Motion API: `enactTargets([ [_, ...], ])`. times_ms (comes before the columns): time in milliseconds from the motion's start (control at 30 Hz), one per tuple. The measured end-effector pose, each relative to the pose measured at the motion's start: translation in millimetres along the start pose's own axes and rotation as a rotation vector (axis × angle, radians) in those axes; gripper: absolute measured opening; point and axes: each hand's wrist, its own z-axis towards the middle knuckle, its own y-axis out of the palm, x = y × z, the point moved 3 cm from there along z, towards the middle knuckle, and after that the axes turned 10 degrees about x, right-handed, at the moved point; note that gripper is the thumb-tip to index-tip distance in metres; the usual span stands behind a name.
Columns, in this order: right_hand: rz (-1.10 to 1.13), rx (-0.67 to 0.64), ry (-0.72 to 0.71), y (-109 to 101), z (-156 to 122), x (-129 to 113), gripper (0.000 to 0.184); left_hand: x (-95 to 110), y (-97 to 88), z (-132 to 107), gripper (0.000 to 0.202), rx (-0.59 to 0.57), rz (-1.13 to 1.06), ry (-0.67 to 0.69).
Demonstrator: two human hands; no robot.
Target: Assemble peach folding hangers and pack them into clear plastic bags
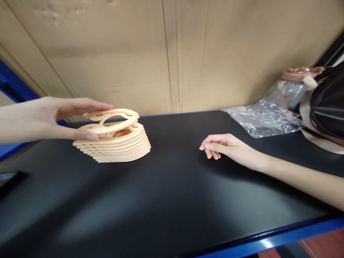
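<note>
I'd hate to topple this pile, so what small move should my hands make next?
Probably ease the top piece straight up with your left hand: its thumb and fingers seem to grip it, and it sits skewed over the stack. Your right hand looks empty.

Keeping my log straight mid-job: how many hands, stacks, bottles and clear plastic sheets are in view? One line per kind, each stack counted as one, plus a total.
Hands: 2 (left hand, right hand)
Stack of cream pieces: 1
Bottle: 1
Clear plastic sheet: 1
Total: 5
</note>
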Motion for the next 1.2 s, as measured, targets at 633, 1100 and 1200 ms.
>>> enactTargets([
  [633,-0.025,-0.041,0.0,0,-1,1,0.022,-8,7.5,8,0.107,-0.219,0.02,-0.045],
  [1100,-0.038,-0.057,-0.005,0,-1,2,0.022,-22,10.1,7,0.1,-0.31,0.039,-0.08],
  [1200,-0.04,-0.06,-0.003,0,-1,2,0.022,-22,10.1,8,0.103,-0.334,0.038,-0.1],
])
